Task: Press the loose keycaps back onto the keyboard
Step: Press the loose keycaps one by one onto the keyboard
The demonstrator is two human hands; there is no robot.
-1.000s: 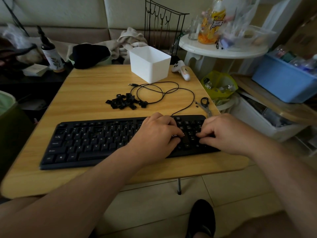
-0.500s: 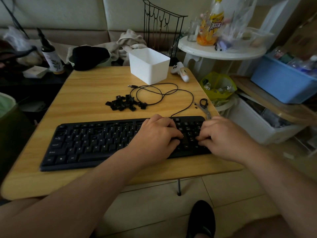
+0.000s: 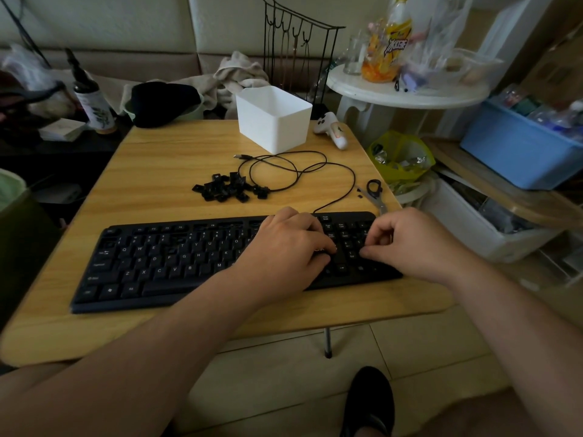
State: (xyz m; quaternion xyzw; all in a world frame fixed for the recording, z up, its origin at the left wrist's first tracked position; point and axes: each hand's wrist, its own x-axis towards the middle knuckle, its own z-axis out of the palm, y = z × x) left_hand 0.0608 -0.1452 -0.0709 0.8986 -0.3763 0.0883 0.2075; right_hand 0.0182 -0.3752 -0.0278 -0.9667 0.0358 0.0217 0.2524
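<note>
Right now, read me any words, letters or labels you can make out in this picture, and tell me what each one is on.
"Q W E", "Y", "D F G H J K", "Z X C V B", "M": keycap letters on the keyboard.
Yellow drink bottle label: stylised lettering, not legible.
Pump bottle label: too blurred to read.
Loose keycaps: too small to read.

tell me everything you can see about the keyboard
The keyboard is a full-size black one, seemingly plastic, with pale legends on its keys. It lies flat on the wooden table, near its front edge, slightly askew. A thin black cable leaves its back edge and loops across the table. Both hands rest on its right end: the left hand covers keys by the main block's right side, the right hand has curled fingers over the number pad. Missing keycaps cannot be told.
</note>
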